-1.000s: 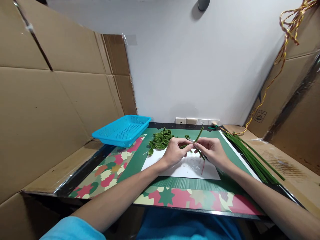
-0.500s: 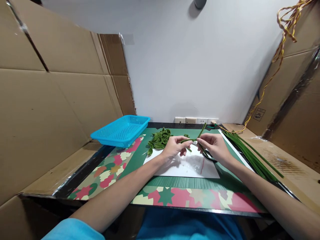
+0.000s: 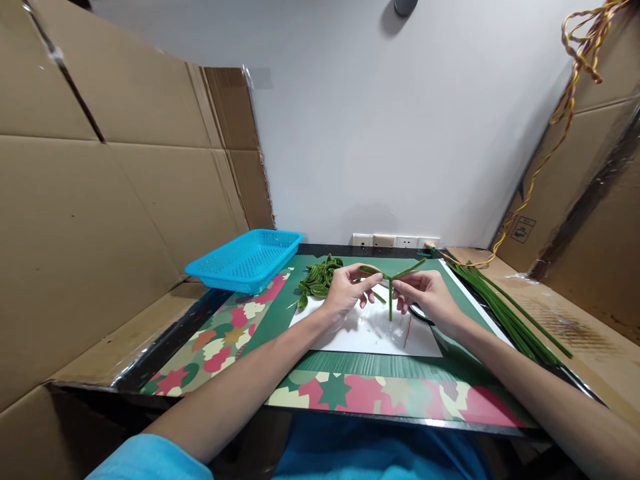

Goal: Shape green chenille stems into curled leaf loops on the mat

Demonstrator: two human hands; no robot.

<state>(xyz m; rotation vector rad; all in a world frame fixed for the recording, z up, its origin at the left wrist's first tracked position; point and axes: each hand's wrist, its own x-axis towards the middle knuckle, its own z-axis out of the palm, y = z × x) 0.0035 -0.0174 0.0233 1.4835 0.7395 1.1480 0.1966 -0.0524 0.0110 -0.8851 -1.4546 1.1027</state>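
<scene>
Between my hands, above a white paper sheet point(image 3: 345, 340), is a green pipe cleaner point(image 3: 391, 303) bent into a Y, with one arm looped like a leaf. My left hand point(image 3: 346, 293) pinches the looped arm between thumb and fingers. Close to the join, my right hand point(image 3: 427, 295) is closed on the same piece, its fingertips partly hiding the grip. Just behind the left hand lies a pile of curled green pipe cleaner leaves point(image 3: 320, 275). Under the right hand shows a black loop point(image 3: 421, 313), perhaps a scissor handle.
A blue perforated basket point(image 3: 245, 260) stands at the back left. Long green pipe cleaners point(image 3: 507, 310) lie in a bundle at the right. Cardboard walls point(image 3: 165, 193) flank the table, and sockets point(image 3: 395, 241) line the back wall. A yellow twisted cord point(image 3: 537, 167) hangs at right.
The pipe cleaner has turned: its straight upper arm leans further right, and a short stem now points straight down between my hands. Both hands stay in nearly the same place.
</scene>
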